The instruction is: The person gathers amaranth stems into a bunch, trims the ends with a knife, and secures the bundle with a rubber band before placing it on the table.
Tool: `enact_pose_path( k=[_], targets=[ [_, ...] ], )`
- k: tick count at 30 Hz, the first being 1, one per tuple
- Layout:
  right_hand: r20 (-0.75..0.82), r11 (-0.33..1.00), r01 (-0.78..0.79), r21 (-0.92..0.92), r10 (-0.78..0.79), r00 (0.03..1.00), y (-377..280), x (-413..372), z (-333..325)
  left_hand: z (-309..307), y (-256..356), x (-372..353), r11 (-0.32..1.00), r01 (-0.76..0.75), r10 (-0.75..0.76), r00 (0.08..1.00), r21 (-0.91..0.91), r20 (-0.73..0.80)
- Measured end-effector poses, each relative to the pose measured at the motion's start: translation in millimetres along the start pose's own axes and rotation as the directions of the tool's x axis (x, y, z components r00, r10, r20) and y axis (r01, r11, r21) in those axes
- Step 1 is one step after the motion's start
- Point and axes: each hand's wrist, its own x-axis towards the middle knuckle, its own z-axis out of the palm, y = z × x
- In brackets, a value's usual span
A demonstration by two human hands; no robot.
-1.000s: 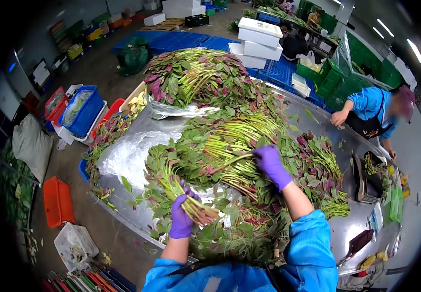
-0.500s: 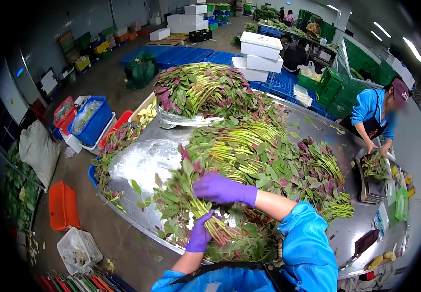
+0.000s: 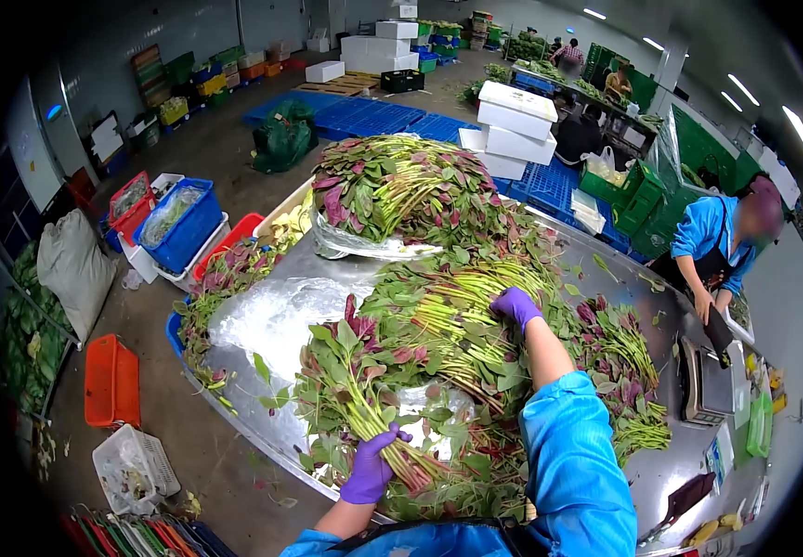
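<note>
Purple gloves cover both my hands. My left hand (image 3: 371, 466) is wrapped round the stems of a leafy bunch (image 3: 350, 385), whose green and dark red leaves point up and away. Farther right, my right hand (image 3: 516, 304) rests at the stems of the middle pile of greens (image 3: 462, 311); its fingers are bent, and whatever they grip is too small to make out. Behind this pile stands a large heap of greens (image 3: 406, 190) on clear plastic. More stalks (image 3: 620, 348) lie to the right.
Clear plastic film (image 3: 276, 320) covers part of the metal table (image 3: 257, 408) at the left. A co-worker (image 3: 712, 241) stands at the right by a scale (image 3: 706, 379). White foam boxes (image 3: 516, 125) are stacked behind. An orange basket (image 3: 111, 382) sits on the floor.
My right hand has left the held bunch and moved right and up to the middle pile. My left hand still holds its bunch. The co-worker has lifted the greens off the scale.
</note>
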Motion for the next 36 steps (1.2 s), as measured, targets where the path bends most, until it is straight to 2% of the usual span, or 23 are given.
enact_pose_path(
  k=[1, 2, 3, 4, 6, 9, 11, 13, 15, 18, 19, 20, 22, 23, 26, 27, 28, 30, 31, 32, 34, 35, 36],
  targets=[
    [-0.099, 0.992, 0.025, 0.123, -0.012, 0.995, 0.5, 0.0, 2.3, -0.1, 0.1, -0.5, 1.0, -0.006, 0.006, 1.0, 0.003, 0.002],
    [-0.1, 0.992, 0.03, 0.126, -0.018, 0.995, -1.0, 2.9, 2.0, -0.9, 0.2, -2.2, 0.997, -0.062, 0.062, 0.998, 0.038, 0.003],
    [-0.355, 0.95, 0.119, 0.29, -0.009, 0.935, -13.4, -2.8, -7.3, -2.1, -1.3, -4.9, 0.991, -0.117, 0.118, 0.993, 0.07, 0.001],
    [-0.572, 0.877, 0.238, 0.418, 0.05, 0.818, -26.1, -12.8, -15.2, -1.0, -1.8, -6.4, 0.991, -0.119, 0.12, 0.993, 0.068, -0.01],
    [-0.782, 0.729, 0.548, 0.41, -0.027, 0.622, -51.4, -50.7, -28.5, 9.4, 2.3, -9.3, 0.956, -0.195, 0.216, 0.974, 0.22, -0.075],
    [-0.587, 0.637, 0.526, 0.564, -0.14, 0.798, -89.2, -159.0, -18.3, 35.5, -3.9, -18.1, 0.93, -0.23, 0.263, 0.961, 0.286, -0.082],
    [-0.467, 0.643, 0.51, 0.572, -0.257, 0.846, -105.8, -233.2, 17.3, 39.0, -18.2, -24.0, 0.928, -0.187, 0.221, 0.973, 0.323, -0.072],
    [-0.241, 0.647, 0.46, 0.608, -0.402, 0.884, -89.5, -267.2, 88.7, 28.0, -41.5, -28.7, 0.932, -0.143, 0.157, 0.987, 0.334, -0.017],
    [-0.075, 0.556, 0.264, 0.788, -0.339, 0.938, -76.0, -300.5, 144.0, 10.7, -68.2, -33.8, 0.955, -0.078, 0.092, 0.995, 0.285, -0.037],
    [-0.006, 0.378, 0.145, 0.914, -0.345, 0.939, -60.9, -342.8, 159.3, -10.8, -101.7, -41.6, 0.972, 0.04, -0.028, 0.998, 0.233, -0.053],
    [-0.012, 0.403, 0.22, 0.889, -0.459, 0.888, -44.9, -345.1, 179.2, -14.0, -110.8, -46.7, 0.97, 0.098, -0.083, 0.993, 0.22, -0.079],
    [-0.015, 0.4, 0.22, 0.89, -0.457, 0.889, -36.1, -355.0, 183.2, -15.1, -118.8, -50.0, 0.969, 0.1, -0.084, 0.993, 0.224, -0.079],
    [0.177, 0.37, 0.014, 0.929, -0.474, 0.863, -29.0, -375.7, 167.4, -6.7, -131.0, -56.1, 0.971, 0.131, -0.107, 0.986, 0.2, -0.128],
    [0.257, 0.266, -0.153, 0.952, -0.42, 0.871, -28.3, -389.7, 157.4, -5.6, -138.7, -61.8, 0.967, 0.138, -0.115, 0.986, 0.215, -0.117],
    [0.344, 0.213, -0.28, 0.936, -0.391, 0.854, -0.4, -426.2, 185.5, -5.9, -167.9, -90.6, 0.927, 0.205, -0.178, 0.978, 0.315, -0.113],
    [0.364, 0.41, -0.231, 0.883, -0.283, 0.887, 17.1, -432.7, 219.4, -21.3, -182.7, -94.7, 0.898, 0.222, -0.208, 0.975, 0.38, -0.079],
    [0.36, 0.403, -0.232, 0.885, -0.279, 0.89, 18.3, -437.6, 215.2, -24.6, -188.7, -94.8, 0.894, 0.228, -0.214, 0.974, 0.387, -0.078],
    [0.415, 0.19, -0.369, 0.91, -0.419, 0.808, 18.2, -450.5, 208.8, -27.4, -197.4, -98.1, 0.793, 0.218, -0.197, 0.975, 0.569, -0.099],
    [0.279, 0.262, -0.187, 0.947, -0.378, 0.883, 19.3, -452.4, 216.7, -26.8, -196.1, -94.4, 0.726, 0.215, -0.227, 0.972, 0.653, -0.068],
    [0.274, 0.252, -0.187, 0.949, -0.371, 0.887, 22.7, -453.0, 216.4, -26.4, -192.2, -91.9, 0.718, 0.221, -0.236, 0.969, 0.66, -0.068],
    [0.42, 0.158, -0.391, 0.907, -0.403, 0.813, 25.8, -444.8, 201.3, -12.9, -174.2, -90.4, 0.535, 0.244, -0.384, 0.923, 0.809, -0.025],
    [0.322, 0.099, -0.31, 0.946, -0.407, 0.854, 28.4, -441.7, 191.3, -3.6, -160.0, -92.3, 0.514, 0.227, -0.423, 0.906, 0.827, 0.014],
    [0.317, 0.091, -0.307, 0.948, -0.398, 0.861, 36.2, -437.1, 180.5, 12.6, -143.0, -96.5, 0.372, 0.163, -0.452, 0.892, 0.914, 0.025]
  ],
)
